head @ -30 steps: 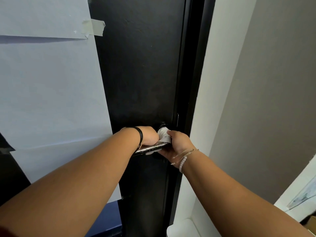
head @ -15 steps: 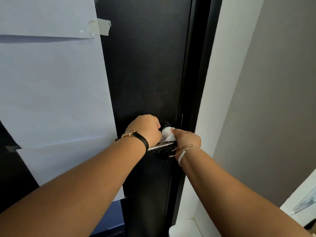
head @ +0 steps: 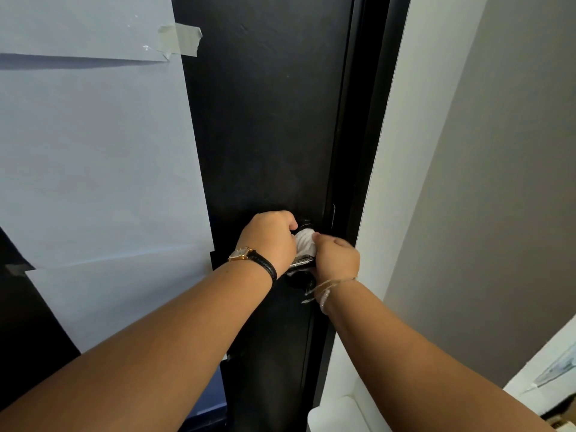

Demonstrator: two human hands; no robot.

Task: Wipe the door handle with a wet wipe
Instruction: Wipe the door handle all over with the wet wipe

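Note:
A dark metal door handle (head: 300,264) sticks out from the black door (head: 268,120) near its right edge; only a short shiny stretch shows between my hands. My left hand (head: 269,240), with a watch on its wrist, is closed over the handle's left part. My right hand (head: 336,258), with bracelets on its wrist, presses a bunched white wet wipe (head: 305,243) onto the handle close to its round base. Most of the handle is hidden under both hands.
Large pale blue paper sheets (head: 93,151) are taped over the door's left side. A white door frame (head: 402,169) and a grey wall (head: 498,182) lie to the right. A white object (head: 333,416) sits low by the frame.
My left hand has turned over and now grips the handle from above. My right hand with the wipe has shifted up toward the handle's base. The view has drifted slightly left.

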